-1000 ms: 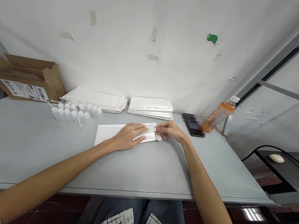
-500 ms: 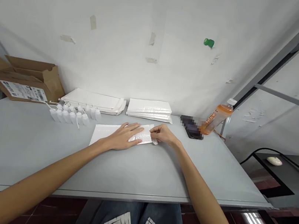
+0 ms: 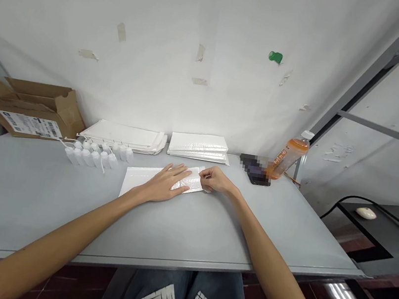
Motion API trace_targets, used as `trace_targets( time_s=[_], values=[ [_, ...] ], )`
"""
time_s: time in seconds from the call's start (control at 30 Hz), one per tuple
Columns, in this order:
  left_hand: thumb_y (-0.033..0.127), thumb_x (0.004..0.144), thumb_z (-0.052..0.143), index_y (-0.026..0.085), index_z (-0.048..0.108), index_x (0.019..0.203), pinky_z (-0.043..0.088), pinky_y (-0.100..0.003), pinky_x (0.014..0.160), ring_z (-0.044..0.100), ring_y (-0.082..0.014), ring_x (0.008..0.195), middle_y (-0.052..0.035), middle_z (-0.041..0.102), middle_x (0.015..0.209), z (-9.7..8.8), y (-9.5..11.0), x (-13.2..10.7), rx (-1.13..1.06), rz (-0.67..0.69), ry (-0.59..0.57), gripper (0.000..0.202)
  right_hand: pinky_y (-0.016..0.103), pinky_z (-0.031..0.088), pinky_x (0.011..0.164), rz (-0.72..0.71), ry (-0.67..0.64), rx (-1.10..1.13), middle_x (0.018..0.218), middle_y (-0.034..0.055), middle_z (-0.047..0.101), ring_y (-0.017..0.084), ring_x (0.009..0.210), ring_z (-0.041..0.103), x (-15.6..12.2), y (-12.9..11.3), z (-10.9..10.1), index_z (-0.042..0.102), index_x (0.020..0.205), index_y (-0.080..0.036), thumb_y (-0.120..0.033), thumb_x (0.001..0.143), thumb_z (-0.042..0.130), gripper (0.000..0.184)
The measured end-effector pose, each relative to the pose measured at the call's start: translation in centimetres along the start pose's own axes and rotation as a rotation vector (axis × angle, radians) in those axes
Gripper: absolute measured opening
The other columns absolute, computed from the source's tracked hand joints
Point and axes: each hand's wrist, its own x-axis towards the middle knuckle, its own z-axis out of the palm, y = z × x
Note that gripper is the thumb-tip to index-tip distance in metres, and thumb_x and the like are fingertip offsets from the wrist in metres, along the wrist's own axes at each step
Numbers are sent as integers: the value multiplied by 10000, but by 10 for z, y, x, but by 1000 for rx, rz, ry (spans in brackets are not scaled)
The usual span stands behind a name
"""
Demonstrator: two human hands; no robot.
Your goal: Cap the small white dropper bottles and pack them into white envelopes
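Note:
A white padded mailer [image 3: 135, 178] lies flat on the grey table [image 3: 188, 227] in front of me. My left hand [image 3: 164, 182] rests flat on its middle, fingers stretched out and pressing it down. My right hand [image 3: 215, 179] is at the mailer's right end, fingers curled and pinched on the end flap of the mailer. Behind the mailer stands a cluster of small white bottles [image 3: 94, 153].
Two stacks of white mailers [image 3: 126, 135] [image 3: 199, 145] lie against the wall. An open cardboard box [image 3: 29, 106] sits far left. A dark phone [image 3: 254, 170] and an orange drink bottle [image 3: 289, 154] stand at the right. A side desk with a mouse [image 3: 365, 213] is further right.
My right hand moved in from an open pinch off the mailer's end to closing over the flap. The left hand stayed pressing on the mailer. The view shifted slightly.

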Motion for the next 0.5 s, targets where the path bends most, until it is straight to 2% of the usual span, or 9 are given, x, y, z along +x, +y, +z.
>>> trace_targets(
  time_s=[0.17,0.27,0.37,0.5],
  values=[
    [642,998,260,213,383,1539,158,-503,1246,213,-263,1531,-90,297,1631,0,0,0,2,-7,-2,701,242,327,498,18,30,9,431,-58,465,76,433,376,0,4,-9,681,686,-126,-228,638,615,131],
    [636,1000,264,214,391,1535,165,-514,1241,220,-274,1529,-93,305,1628,0,0,0,4,-6,0,693,243,320,493,26,35,-13,490,-33,534,73,452,381,0,6,-14,712,718,-113,-277,640,681,184],
    [636,1000,265,216,392,1535,168,-512,1241,224,-276,1527,-93,311,1626,1,-1,0,7,1,9,692,240,309,484,15,24,-30,528,-18,563,73,467,388,1,6,-12,714,702,-113,-266,637,659,175],
    [639,999,260,236,391,1534,180,-506,1237,231,-269,1526,-84,325,1623,2,-2,0,16,16,25,682,235,298,469,8,3,-8,467,-35,508,79,452,396,2,4,-4,686,650,-121,-210,617,579,142]
  ],
)
